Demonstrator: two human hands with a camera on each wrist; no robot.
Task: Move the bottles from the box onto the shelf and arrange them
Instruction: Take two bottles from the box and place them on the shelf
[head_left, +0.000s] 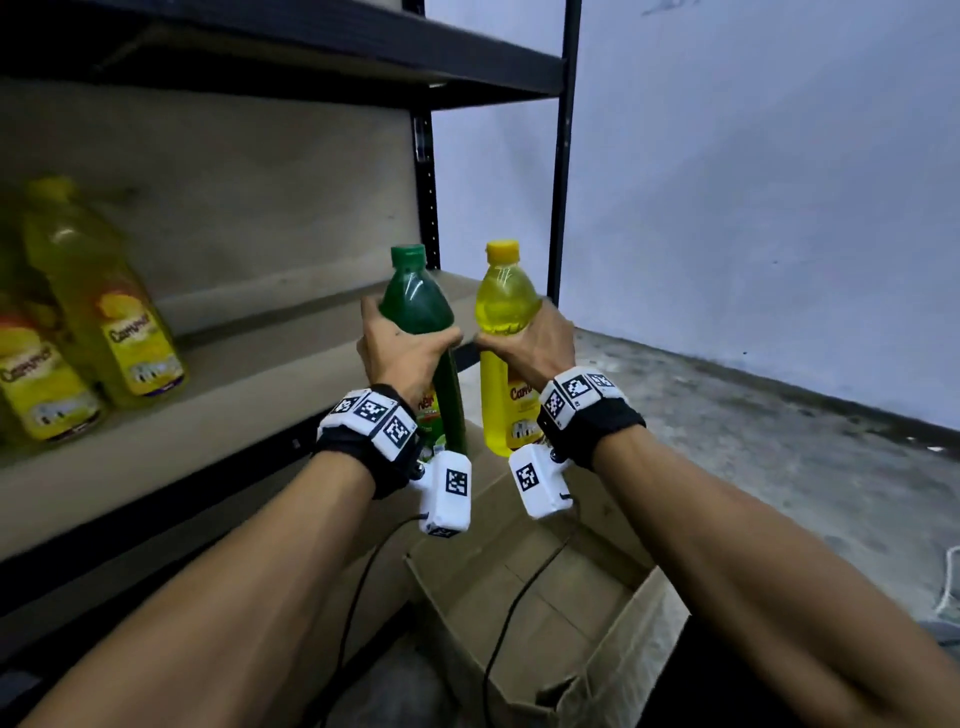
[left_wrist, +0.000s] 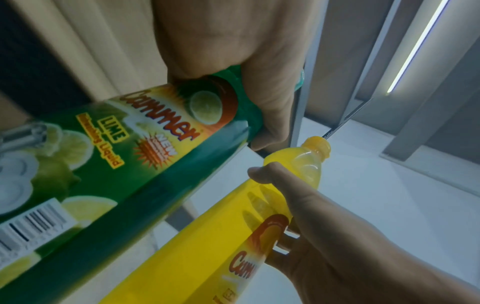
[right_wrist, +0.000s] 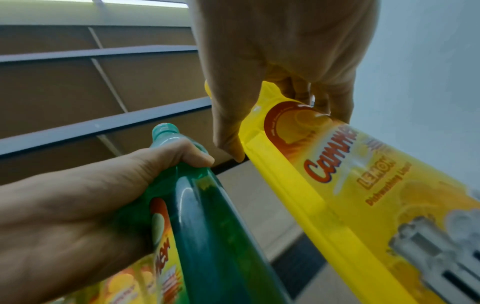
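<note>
My left hand grips a green lime dishwashing bottle around its upper body, held upright above the cardboard box. Beside it my right hand grips a yellow lemon bottle the same way. Both bottles hang close together in front of the right end of the shelf board. In the left wrist view the green bottle fills the left and the yellow bottle lies lower right. The right wrist view shows the yellow bottle and the green bottle.
Yellow bottles stand at the left end of the shelf board. A black upright post bounds the shelf on the right, with another shelf above. A pale wall and grey concrete floor lie to the right. Cables trail over the box.
</note>
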